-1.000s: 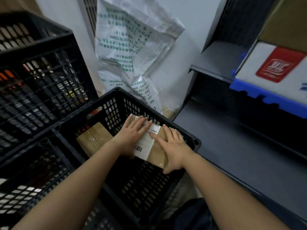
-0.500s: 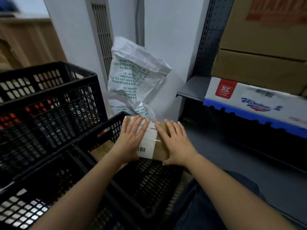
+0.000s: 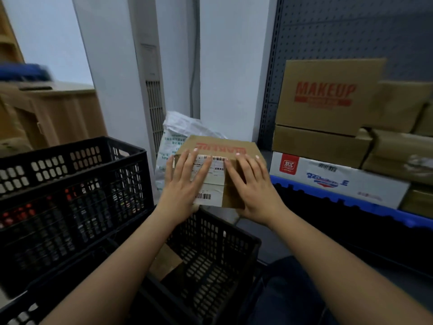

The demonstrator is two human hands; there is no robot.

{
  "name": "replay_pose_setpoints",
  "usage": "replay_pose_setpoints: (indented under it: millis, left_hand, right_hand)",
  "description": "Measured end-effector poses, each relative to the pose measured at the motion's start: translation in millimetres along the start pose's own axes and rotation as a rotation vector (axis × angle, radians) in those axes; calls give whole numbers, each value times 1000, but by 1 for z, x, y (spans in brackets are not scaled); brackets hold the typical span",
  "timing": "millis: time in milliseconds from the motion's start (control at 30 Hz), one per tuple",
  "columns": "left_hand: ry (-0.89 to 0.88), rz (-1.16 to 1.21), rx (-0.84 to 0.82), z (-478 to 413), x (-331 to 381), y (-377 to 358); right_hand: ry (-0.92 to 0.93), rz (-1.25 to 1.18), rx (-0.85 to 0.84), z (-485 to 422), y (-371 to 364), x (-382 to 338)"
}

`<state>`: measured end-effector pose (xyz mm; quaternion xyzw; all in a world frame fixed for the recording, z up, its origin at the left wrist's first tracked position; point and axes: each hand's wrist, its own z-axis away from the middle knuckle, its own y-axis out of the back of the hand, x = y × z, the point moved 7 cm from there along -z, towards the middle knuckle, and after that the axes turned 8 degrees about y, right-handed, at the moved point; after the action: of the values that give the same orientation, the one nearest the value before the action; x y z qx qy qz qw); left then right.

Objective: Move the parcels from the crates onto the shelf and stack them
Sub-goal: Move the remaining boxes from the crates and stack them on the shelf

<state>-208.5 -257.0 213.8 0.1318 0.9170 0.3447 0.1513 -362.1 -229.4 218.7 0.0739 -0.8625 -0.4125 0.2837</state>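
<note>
The parcel [image 3: 230, 144] has risen clear of the crate [image 3: 208, 252] rim, left hand [image 3: 184, 186] and right hand [image 3: 255, 191] fingers gripping it.

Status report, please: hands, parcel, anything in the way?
Left hand and right hand hold parcel, fingers flat on top. Parcel above crate, not yet on shelf. Boxes stacked on shelf at right.

Premises: a stockroom or parcel depot. Metal pegboard shelf [image 3: 328, 31] stacked with cartons [image 3: 328, 97] at right. Black plastic crates [image 3: 70, 195] at left.
</note>
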Motion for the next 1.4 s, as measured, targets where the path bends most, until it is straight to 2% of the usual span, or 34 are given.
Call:
replay_pose_setpoints:
  millis: [367, 567, 833, 1033, 1400]
  left_hand:
    - [-5, 76, 410, -50, 5, 115]
    - [-25, 132, 559, -94, 38, 168]
    - [-125, 272, 658, -149, 139, 209]
    - [-184, 362, 640, -181, 226, 225]
    - [-309, 488, 541, -217, 352, 220]
  right_hand:
    - [55, 264, 305, -18, 121, 40]
    - [36, 421, 407, -2, 194, 85]
    - [-115, 608, 304, 70, 259, 161]
    - [-224, 708, 182, 134, 291, 213]
    - [-428, 675, -5, 226, 298, 291]
